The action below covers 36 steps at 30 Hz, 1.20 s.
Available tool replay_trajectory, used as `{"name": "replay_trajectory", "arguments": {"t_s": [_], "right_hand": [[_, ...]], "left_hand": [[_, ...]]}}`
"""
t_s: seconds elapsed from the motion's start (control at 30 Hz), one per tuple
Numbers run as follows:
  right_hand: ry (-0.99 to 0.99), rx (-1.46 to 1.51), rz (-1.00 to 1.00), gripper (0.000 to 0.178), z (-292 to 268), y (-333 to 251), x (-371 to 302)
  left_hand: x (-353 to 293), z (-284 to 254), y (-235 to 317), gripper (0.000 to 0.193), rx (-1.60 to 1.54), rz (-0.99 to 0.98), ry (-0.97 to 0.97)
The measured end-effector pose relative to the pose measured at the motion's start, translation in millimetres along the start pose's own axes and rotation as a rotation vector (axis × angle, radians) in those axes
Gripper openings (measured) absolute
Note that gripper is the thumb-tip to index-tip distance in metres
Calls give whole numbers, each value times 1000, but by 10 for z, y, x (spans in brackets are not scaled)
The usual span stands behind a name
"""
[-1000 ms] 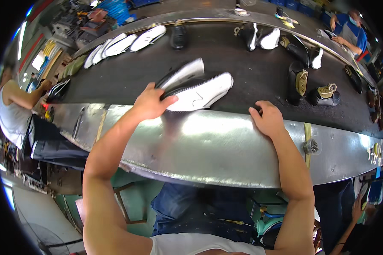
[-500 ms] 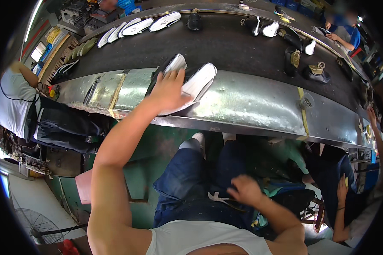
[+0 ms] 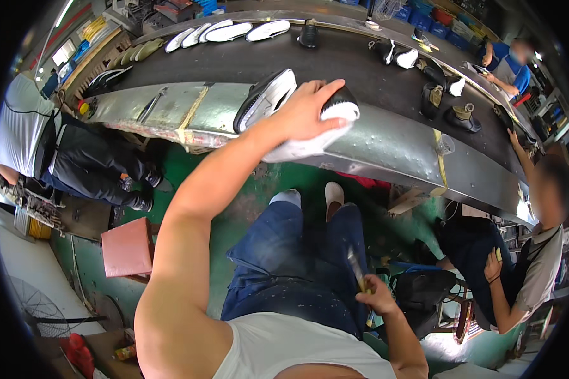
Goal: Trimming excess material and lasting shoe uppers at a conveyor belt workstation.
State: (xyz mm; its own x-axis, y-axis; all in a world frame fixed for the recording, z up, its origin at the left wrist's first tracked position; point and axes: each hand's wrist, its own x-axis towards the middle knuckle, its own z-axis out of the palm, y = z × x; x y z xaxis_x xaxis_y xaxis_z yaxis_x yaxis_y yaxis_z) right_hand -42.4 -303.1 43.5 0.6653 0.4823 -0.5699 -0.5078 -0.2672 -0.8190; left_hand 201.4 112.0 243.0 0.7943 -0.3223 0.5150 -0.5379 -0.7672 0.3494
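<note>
My left hand (image 3: 310, 110) reaches over the metal bench edge and grips a black shoe with a white sole (image 3: 319, 144). Fingers lie over the shoe and the thumb wraps near its toe end; motion smears part of it. Just left of it, a second black shoe with a white sole (image 3: 269, 101) rests tilted on the metal strip. Low by my right thigh, my right hand (image 3: 378, 295) is closed round a slim tool (image 3: 358, 268) with a pale, metallic-looking end and a yellowish handle. Blur hides the tool's exact kind.
On the dark belt (image 3: 360, 69) sit several shoes with white soles (image 3: 227, 31) at the back left and black shoes (image 3: 431, 101) at the right. A clear cup (image 3: 446, 144) stands on the metal strip. Co-workers are at left, right and far right; a pink-topped stool (image 3: 126, 247) stands left.
My left hand has moved right, lifting one shoe away from the other, which stays tilted on the strip. My right hand, earlier beside the tool at my lap, now holds a tool.
</note>
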Motion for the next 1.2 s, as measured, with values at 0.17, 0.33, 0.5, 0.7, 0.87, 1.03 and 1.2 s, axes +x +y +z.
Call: {"name": "replay_trajectory", "arguments": {"t_s": [0.17,0.33,0.5,0.7,0.87,1.03,1.2], "right_hand": [[50,259,-223,50,292,-731,270],[259,-416,-453,60,637,-898,779],[47,-213,-393,45,462,-842,925],[165,-359,-413,42,501,-991,723],[291,-473,-365,51,575,-1174,623],[388,-590,-684,56,430,-1469,726],[217,-1111,-943,42,168,-1751,739]], "left_hand": [[-1223,342,800,83,-777,-238,158],[-2007,1097,989,71,-1069,-617,-70],[-1973,958,692,71,-1098,-543,-323],[-1748,756,736,78,-1129,-433,-537],[-1669,913,678,86,-1311,-400,-612],[-1647,1187,856,82,-1122,-375,-408],[-1692,1361,1090,71,-1086,-440,-302]]}}
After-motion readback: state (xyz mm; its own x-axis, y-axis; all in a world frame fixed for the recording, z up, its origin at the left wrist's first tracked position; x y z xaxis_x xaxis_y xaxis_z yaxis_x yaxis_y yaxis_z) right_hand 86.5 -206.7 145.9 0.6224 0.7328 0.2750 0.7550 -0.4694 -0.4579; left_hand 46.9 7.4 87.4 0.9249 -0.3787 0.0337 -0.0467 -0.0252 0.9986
